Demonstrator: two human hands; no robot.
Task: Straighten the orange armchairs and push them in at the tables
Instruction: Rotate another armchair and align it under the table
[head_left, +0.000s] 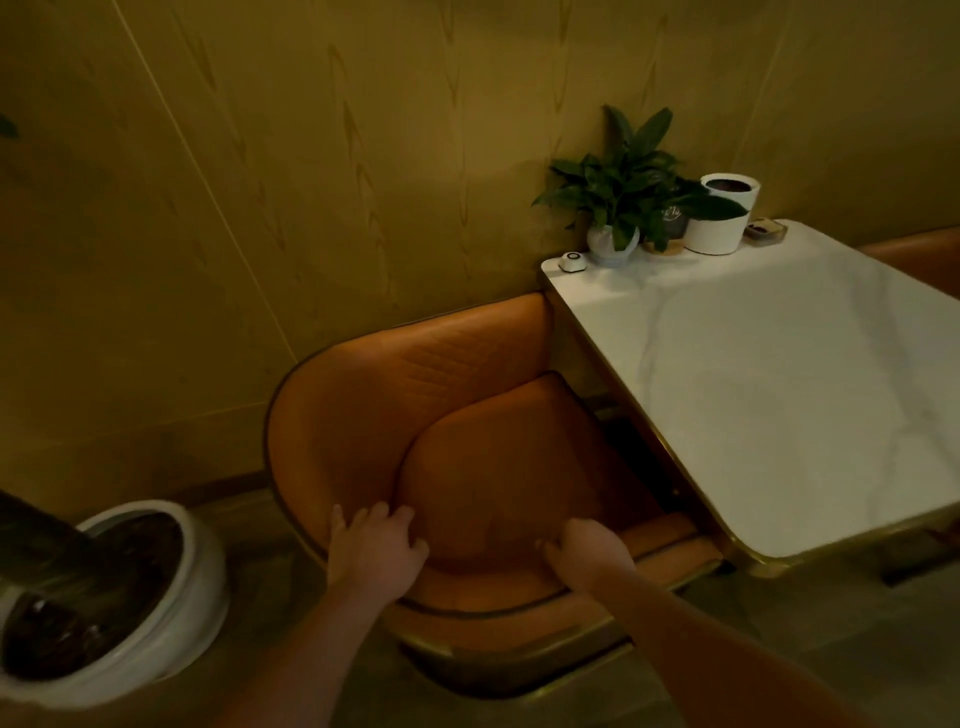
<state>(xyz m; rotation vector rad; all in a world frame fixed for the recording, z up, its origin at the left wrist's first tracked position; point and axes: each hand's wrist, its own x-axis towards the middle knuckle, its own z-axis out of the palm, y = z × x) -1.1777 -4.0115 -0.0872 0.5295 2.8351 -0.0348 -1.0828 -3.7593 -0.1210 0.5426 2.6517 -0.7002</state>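
An orange armchair with a curved back and gold trim stands beside a white marble table, its seat partly tucked under the table's left edge. My left hand grips the near arm of the chair, fingers curled over its inner rim. My right hand holds the same near arm closer to the table. A second orange seat shows at the table's far right side.
A large white floor pot stands on the floor at lower left, close to the chair. On the table's far end by the wall sit a green plant, a white pot and a small white call button.
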